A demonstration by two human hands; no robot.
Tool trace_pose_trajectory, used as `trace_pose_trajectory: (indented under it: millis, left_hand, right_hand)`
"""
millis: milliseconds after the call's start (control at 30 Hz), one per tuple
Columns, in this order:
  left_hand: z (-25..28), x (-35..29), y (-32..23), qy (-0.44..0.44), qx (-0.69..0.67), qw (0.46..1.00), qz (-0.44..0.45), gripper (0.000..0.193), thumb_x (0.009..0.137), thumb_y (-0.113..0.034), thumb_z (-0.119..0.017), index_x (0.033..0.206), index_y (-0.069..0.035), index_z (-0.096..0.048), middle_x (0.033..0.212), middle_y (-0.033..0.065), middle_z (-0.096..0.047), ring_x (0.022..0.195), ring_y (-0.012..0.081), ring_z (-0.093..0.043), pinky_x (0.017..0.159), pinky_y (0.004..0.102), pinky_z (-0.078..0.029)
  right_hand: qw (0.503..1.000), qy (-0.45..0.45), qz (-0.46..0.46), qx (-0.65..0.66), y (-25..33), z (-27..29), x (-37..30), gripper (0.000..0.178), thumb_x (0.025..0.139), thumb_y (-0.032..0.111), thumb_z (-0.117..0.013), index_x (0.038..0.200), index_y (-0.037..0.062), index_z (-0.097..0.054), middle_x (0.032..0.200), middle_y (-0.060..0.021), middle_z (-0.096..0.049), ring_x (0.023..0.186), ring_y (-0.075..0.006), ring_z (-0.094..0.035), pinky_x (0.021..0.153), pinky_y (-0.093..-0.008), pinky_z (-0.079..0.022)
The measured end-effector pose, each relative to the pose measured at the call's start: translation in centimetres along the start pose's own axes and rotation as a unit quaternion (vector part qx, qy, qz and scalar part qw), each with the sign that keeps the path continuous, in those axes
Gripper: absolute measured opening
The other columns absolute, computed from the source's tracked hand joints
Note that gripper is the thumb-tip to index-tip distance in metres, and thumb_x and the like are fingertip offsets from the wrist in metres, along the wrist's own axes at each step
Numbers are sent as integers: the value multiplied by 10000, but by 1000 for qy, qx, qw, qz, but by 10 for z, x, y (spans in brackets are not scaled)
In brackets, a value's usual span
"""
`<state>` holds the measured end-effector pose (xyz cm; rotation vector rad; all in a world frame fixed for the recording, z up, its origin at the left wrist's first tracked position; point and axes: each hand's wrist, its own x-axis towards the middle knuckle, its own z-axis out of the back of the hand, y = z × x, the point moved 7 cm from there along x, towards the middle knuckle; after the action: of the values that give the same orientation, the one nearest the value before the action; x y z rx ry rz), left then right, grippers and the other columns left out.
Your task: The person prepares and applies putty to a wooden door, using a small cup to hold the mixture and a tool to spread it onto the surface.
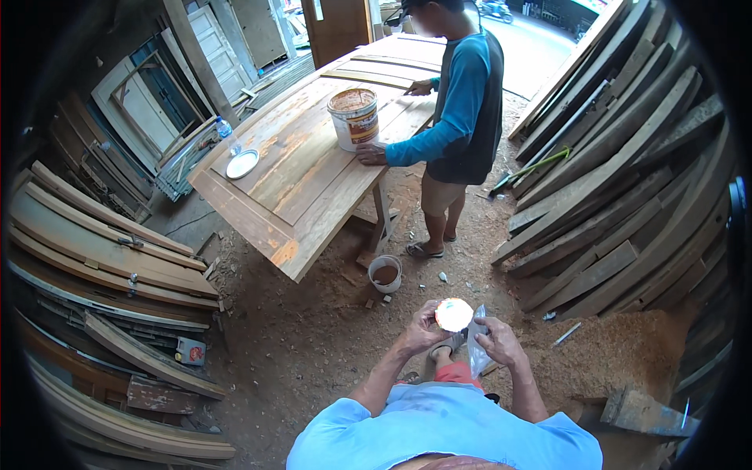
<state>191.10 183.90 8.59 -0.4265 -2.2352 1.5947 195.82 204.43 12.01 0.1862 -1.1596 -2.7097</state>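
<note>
In front of my chest, my left hand (421, 329) is closed round the edge of a round white object (454, 315), whose top is too glaring to make out. Beside it, my right hand (501, 343) pinches a clear plastic bag (477, 348) that hangs down between my hands. A white bucket (385, 274) with brown contents stands on the ground ahead, beyond both hands.
A co-worker (464, 102) stands at a large wooden door panel (313, 184) carrying a big paint-smeared bucket (356, 129), a white lid (243, 164) and a plastic bottle (225, 129). Timber planks (619, 196) lean at right; stacked doors (102, 243) line the left.
</note>
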Motion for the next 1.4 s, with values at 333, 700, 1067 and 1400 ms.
trace_pose_trajectory:
  millis: [333, 700, 1067, 1400]
  left_hand:
    - [70, 145, -14, -39, 138, 989, -33, 689, 728, -143, -916, 1342, -72, -613, 1385, 102, -549, 1309, 239, -550, 1126, 388, -444]
    - [126, 249, 7, -20, 160, 987, 8, 704, 705, -166, -927, 1338, -78, -633, 1417, 151, -563, 1308, 273, -558, 1113, 403, -449]
    - [152, 344, -24, 162, 171, 972, 8, 684, 721, -165, -899, 1347, -87, -635, 1365, 108, -593, 1326, 268, -537, 1125, 416, -429]
    - [169, 351, -19, 136, 87, 987, 28, 686, 727, -152, -900, 1350, -75, -621, 1356, 126, -561, 1270, 255, -575, 1050, 396, -516]
  right_hand:
    - [995, 85, 40, -36, -30, 23, 192, 337, 884, 208, -673, 1134, -17, -668, 1051, -268, -686, 978, -439, -662, 831, -504, -526]
    - [985, 145, -81, -52, -47, 30, 305, 304, 894, 186, -634, 1129, 1, -687, 1058, -264, -693, 1072, -444, -640, 913, -521, -501]
    - [990, -12, -142, -2, -41, 50, 348, 334, 825, 34, -594, 1151, 16, -661, 955, -301, -684, 950, -490, -655, 812, -552, -517]
    - [997, -23, -72, -15, -1, 49, 358, 544, 809, 185, -797, 1278, 9, -586, 1228, -226, -617, 1183, -413, -585, 985, -500, -472]
